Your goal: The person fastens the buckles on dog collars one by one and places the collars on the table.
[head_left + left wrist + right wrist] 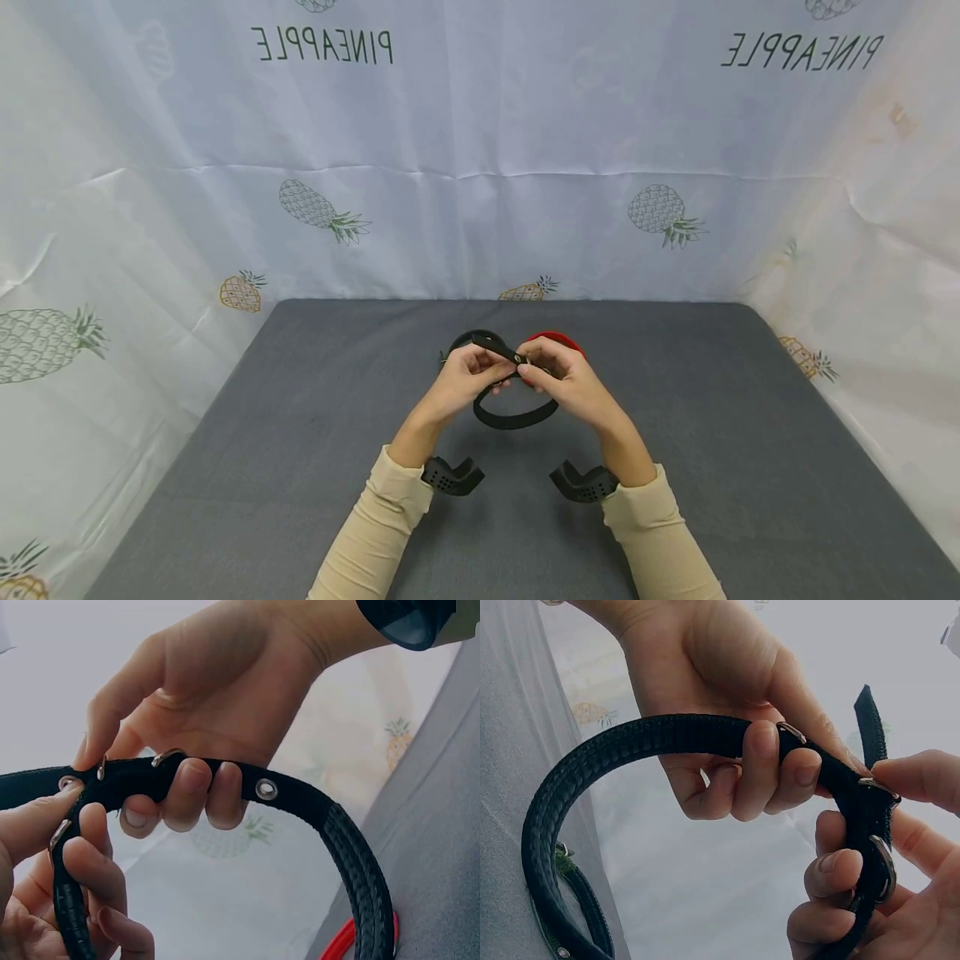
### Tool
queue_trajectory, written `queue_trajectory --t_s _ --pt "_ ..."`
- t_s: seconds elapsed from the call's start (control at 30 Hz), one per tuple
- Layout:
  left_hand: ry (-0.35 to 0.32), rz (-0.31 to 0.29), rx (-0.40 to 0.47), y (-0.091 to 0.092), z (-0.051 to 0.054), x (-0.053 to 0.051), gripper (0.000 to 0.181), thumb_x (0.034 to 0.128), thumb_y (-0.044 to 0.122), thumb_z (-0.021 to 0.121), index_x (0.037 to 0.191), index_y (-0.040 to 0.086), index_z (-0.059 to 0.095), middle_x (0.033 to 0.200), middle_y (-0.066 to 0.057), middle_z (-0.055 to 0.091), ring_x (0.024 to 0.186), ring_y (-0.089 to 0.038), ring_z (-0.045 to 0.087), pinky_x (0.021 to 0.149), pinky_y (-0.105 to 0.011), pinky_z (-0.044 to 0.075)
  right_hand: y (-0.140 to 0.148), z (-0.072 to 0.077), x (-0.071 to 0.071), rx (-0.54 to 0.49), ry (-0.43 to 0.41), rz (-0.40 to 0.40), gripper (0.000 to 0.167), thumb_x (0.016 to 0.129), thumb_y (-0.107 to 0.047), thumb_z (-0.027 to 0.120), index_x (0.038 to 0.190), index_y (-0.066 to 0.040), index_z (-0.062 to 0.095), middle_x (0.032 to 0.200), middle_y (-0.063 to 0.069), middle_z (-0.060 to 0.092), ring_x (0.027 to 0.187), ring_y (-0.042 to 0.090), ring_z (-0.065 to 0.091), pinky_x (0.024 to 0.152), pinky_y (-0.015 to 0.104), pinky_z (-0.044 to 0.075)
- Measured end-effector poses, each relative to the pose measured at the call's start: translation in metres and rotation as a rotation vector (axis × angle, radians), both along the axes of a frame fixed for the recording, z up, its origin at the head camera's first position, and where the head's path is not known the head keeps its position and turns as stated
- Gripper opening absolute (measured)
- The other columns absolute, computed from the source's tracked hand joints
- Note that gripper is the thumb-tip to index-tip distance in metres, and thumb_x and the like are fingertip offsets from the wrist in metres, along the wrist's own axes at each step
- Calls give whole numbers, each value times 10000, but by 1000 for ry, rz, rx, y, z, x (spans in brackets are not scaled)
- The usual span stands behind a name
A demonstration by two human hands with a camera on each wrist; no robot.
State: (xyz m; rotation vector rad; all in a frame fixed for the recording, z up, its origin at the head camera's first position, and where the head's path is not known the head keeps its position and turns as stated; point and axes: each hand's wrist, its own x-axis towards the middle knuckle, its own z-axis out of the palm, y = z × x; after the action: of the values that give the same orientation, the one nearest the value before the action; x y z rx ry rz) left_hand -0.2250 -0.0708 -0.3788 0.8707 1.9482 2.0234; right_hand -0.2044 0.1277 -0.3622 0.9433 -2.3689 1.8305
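Observation:
A black dog collar (pixel 517 422) hangs as a loop between both hands, above the table. My left hand (pixel 457 382) grips the strap beside the overlapped ends, thumb on top. My right hand (pixel 573 385) grips the other side, with thumb and fingers close to the metal buckle (pixel 870 784). The strap's pointed tail (pixel 870 724) sticks out through the buckle area. A D-ring (pixel 883 866) and a metal eyelet (pixel 267 789) show on the collar. How far the buckle pin sits in a hole is hidden by the fingertips.
Behind the left hand lies a second black collar (pixel 465 337) on the grey table (pixel 300 467). A red collar (pixel 558 337) lies behind the right hand, partly covered by it. A pineapple-print curtain (pixel 480 225) surrounds the table's back and sides.

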Motion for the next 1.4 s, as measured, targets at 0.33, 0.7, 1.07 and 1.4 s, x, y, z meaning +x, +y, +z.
queue_trajectory --t_s 0.33,0.7,1.07,1.4 --pt "-60 -13 -21 0 3 3 38 952 60 573 917 55 560 823 114 612 635 -25 553 633 -179 477 1 3 2 14 -78 64 140 984 -60 505 999 71 553 802 9 485 615 153 459 588 256 441" --pt "-43 -80 -23 -2 2 2 83 971 60 541 1014 -9 556 863 123 609 652 -27 525 630 -179 444 2 6 4 49 -109 70 106 966 -27 492 988 62 547 807 52 496 620 193 465 595 236 439" --pt "-53 -51 39 3 2 1 172 954 39 553 1118 61 504 730 118 601 594 -37 487 574 -180 410 2 4 2 27 -117 63 164 995 -98 504 1031 52 558 852 45 513 671 135 489 632 278 455" --pt "58 -99 8 3 1 4 213 974 101 549 1146 -24 529 688 113 483 555 -49 402 557 -191 375 2 4 3 5 -101 74 277 1037 -193 439 899 33 519 787 6 452 609 213 375 609 292 429"
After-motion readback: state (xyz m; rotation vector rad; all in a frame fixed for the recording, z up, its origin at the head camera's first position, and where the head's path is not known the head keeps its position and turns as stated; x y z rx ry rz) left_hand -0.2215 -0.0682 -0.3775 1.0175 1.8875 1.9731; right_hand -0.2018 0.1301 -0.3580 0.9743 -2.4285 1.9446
